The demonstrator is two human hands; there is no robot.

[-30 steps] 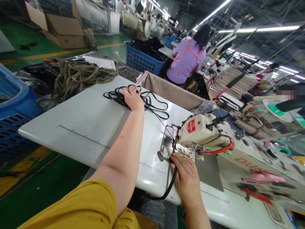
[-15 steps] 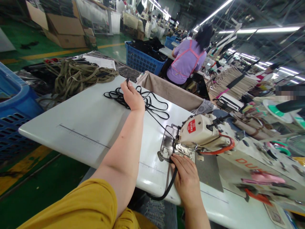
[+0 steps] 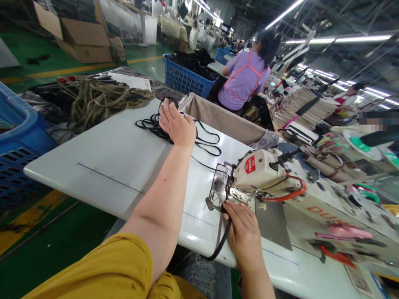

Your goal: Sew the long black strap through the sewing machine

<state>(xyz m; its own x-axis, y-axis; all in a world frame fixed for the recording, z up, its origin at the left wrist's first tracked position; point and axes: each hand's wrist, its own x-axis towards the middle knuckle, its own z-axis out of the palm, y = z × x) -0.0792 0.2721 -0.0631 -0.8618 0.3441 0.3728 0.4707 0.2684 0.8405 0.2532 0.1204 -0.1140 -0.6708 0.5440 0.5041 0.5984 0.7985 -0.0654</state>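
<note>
My left hand (image 3: 180,126) is open, its fingers spread, above a loose heap of thin black cord (image 3: 207,150) on the white table. One strand leads from the heap to the sewing machine (image 3: 254,174). By the metal plate (image 3: 219,189) in front of the machine's head, my right hand (image 3: 243,227) has its fingertips on a thicker black strip (image 3: 223,243), holding it down. This strip curves under the hand and drops over the table's front edge. The needle area is partly hidden by the machine head.
Tangled olive straps (image 3: 102,97) lie beyond the table's far left corner. A blue crate (image 3: 21,153) stands at the left, and a beige fabric-lined bin (image 3: 224,118) adjoins the far edge. Farther back, a person in purple (image 3: 243,79) sits beside another blue crate (image 3: 190,77).
My left hand has gone from closed on the cord to open with spread fingers, moving slightly right. The strand to the machine now hangs slacker. My right hand stays in place.
</note>
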